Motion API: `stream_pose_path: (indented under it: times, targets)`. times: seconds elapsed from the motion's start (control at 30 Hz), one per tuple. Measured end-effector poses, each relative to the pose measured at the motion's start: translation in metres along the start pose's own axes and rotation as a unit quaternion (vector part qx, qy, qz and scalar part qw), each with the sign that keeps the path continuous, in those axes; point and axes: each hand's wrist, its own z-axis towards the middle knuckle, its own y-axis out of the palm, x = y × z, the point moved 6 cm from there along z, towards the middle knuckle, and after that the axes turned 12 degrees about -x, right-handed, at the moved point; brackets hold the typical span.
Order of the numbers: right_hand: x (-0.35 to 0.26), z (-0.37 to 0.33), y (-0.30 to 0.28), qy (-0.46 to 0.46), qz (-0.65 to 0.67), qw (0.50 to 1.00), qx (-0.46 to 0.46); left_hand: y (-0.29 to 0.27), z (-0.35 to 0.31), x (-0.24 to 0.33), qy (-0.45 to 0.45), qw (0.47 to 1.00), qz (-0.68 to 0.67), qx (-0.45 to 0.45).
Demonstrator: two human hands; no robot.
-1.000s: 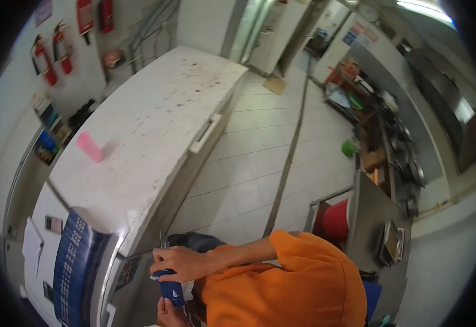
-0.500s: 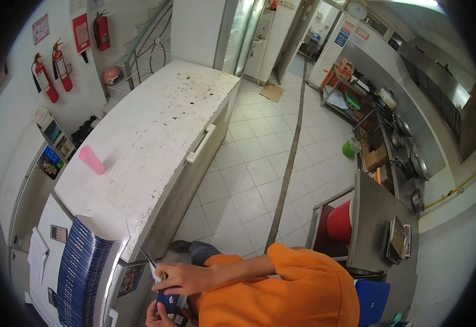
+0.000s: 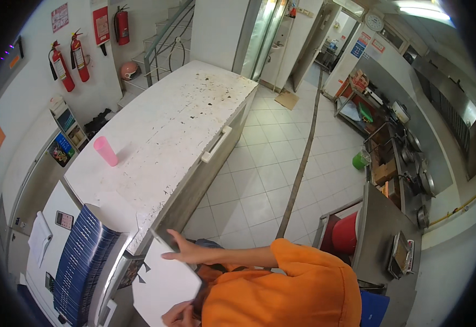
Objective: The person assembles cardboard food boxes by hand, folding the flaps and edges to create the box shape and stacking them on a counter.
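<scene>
My left hand (image 3: 179, 315) grips the lower edge of a white cardboard sheet (image 3: 164, 283), its fingers curled. Angled corners and a couple of dark triangular marks show on the sheet. At its upper edge is my right hand (image 3: 186, 250), thumb and fingers spread, touching the sheet. My right arm, in an orange sleeve, reaches across from the right. To the left of the sheet stands a long, dense stack of dark blue flat cardboard pieces (image 3: 83, 261).
A scuffed white chest freezer (image 3: 167, 120) bears a pink cup (image 3: 105, 151). By the stack lie a calculator (image 3: 64, 219) and a paper pad (image 3: 40, 237). To the right are a metal counter (image 3: 377, 229), a red bucket (image 3: 346, 233) and a green bin (image 3: 361, 160).
The small blue piece between my hands is gone from view, and a broad white sheet shows instead. My hands have moved apart, the right one upward and opened. The view has shifted slightly.
</scene>
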Motion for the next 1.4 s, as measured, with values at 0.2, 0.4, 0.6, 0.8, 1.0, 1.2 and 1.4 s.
stream_pose_path:
  times: [0.2, 0.4, 0.6, 0.8, 1.0, 1.2, 1.4]
  targets:
    - [-0.030, -0.009, -0.001, -0.120, -0.037, 0.976, -0.179, -0.027, 0.059, 0.004, 0.134, 0.984, 0.064, 0.094]
    - [-0.068, -0.032, 0.001, -0.175, -0.077, 0.972, -0.138, -0.052, 0.085, 0.058, 0.081, 0.944, 0.078, 0.309]
    - [-0.082, -0.048, 0.006, -0.434, 0.000, 0.901, -0.016, -0.024, 0.112, 0.015, 0.106, 0.847, -0.493, 0.169]
    - [-0.088, -0.051, 0.002, -0.524, -0.144, 0.838, -0.054, -0.022, 0.125, -0.013, 0.129, 0.806, -0.577, 0.003]
    - [-0.083, -0.036, 0.012, -0.509, -0.248, 0.821, -0.076, -0.009, 0.113, 0.009, 0.085, 0.818, -0.566, 0.053]
    - [-0.024, -0.010, -0.007, -0.271, 0.311, 0.909, -0.056, 0.011, 0.117, -0.004, 0.107, 0.798, -0.586, 0.093]
    - [-0.073, -0.049, 0.013, -0.519, -0.195, 0.828, -0.088, -0.007, 0.090, 0.015, 0.201, 0.909, -0.298, 0.209]
